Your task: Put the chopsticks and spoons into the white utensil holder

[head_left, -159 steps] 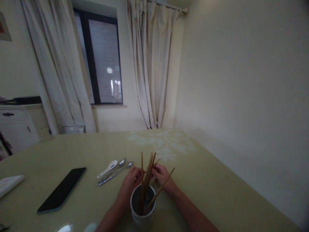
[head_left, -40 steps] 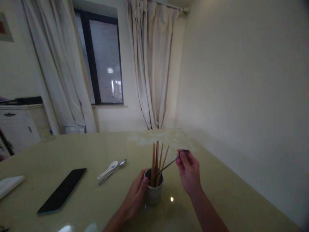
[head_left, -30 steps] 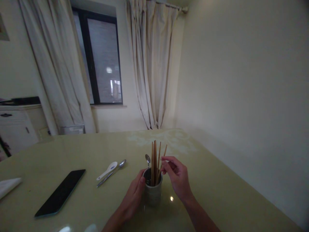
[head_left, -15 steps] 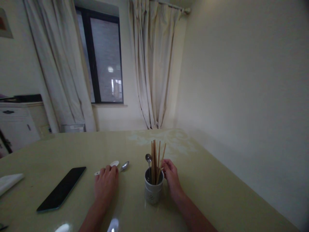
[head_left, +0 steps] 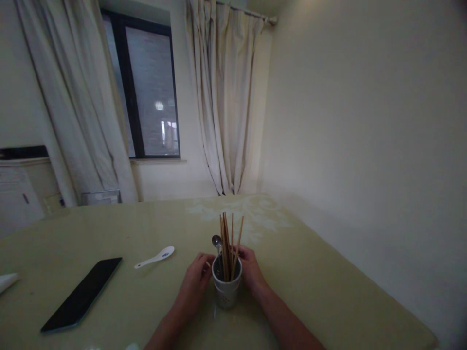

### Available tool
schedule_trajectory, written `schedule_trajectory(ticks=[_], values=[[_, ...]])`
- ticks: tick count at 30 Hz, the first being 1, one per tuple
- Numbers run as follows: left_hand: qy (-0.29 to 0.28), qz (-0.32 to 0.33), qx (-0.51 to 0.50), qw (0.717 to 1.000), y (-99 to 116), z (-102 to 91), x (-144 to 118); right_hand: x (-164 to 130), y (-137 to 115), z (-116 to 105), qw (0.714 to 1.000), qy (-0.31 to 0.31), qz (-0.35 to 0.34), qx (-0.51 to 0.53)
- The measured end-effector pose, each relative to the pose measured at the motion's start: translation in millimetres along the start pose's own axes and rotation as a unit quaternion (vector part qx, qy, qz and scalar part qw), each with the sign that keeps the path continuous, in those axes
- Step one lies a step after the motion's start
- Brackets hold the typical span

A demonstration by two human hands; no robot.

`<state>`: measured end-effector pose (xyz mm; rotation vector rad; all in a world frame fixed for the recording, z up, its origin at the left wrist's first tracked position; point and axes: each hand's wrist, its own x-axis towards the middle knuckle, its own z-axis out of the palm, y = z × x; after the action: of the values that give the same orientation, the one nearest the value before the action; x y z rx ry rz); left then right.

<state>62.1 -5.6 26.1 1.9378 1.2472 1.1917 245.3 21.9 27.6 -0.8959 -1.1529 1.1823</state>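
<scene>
A grey-white patterned utensil cup stands upright on the table, holding several wooden chopsticks and a small metal spoon. My right hand is closed at the cup's right rim, its fingertips partly hidden behind the chopsticks. Curled against the cup's left side is my left hand. A thin bright sliver shows between its fingers, seemingly part of the metal spoon that lay on the table; most of that is hidden. To the left lies a white ceramic spoon with a blue mark, apart from both hands.
A dark phone or tablet lies flat on the left of the glossy greenish table. At the far left edge a white object is partly in view. A wall borders the table on the right.
My left hand has moved right, from beside the spoons to the cup. The metal spoon no longer lies on the table; the white spoon is uncovered. My right hand stays at the cup.
</scene>
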Motion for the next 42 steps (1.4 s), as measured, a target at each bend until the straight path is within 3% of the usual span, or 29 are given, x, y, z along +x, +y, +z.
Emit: schedule_trajectory(ticks=[3,6,8,10,13,17,20,22,25,30,33,37,40,42], values=[[0.026,-0.012,-0.01,1.0,-7,-7.9,3,3,-12,-8,0.995,0.081,-0.057,-0.022],[0.117,-0.039,0.096,0.988,-28,-33.3,6,7,-35,-31,0.964,0.216,-0.149,-0.052],[0.149,-0.069,0.241,0.956,-41,-52.8,5,9,-53,-50,0.936,0.277,-0.212,-0.051],[0.153,-0.114,0.378,0.906,-50,-67.7,0,10,-68,-65,0.911,0.325,-0.256,-0.004],[0.137,-0.169,0.492,0.843,-54,-75.7,-9,9,-81,-72,0.9,0.328,-0.269,0.098],[0.108,-0.189,0.529,0.82,-50,-73.0,-13,0,-83,-52,0.943,0.217,-0.236,0.092],[0.096,-0.186,0.526,0.824,-48,-73.9,-12,-9,-78,-34,0.972,0.099,-0.211,-0.003],[0.093,-0.188,0.514,0.832,-48,-75.8,-11,-12,-74,-27,0.978,0.062,-0.194,-0.038],[0.089,-0.184,0.473,0.857,-49,-74.3,-9,-12,-67,-22,0.982,0.082,-0.168,-0.038],[0.121,-0.099,0.258,0.953,-40,-47.7,-4,-5,-42,-19,0.985,0.138,-0.104,-0.03],[0.107,-0.03,0.117,0.987,-26,-23.9,-2,-1,-21,-15,0.996,0.082,-0.021,-0.028],[0.038,-0.017,-0.009,0.999,-10,-0.4,-5,0,-3,-7,0.998,-0.037,0.05,-0.012],[-0.008,-0.035,-0.075,0.997,-5,5.9,-7,0,-1,-5,0.997,-0.069,0.04,-0.017],[-0.002,-0.04,-0.084,0.996,-4,4.8,-6,0,-5,-7,0.998,-0.056,0.001,-0.041]])
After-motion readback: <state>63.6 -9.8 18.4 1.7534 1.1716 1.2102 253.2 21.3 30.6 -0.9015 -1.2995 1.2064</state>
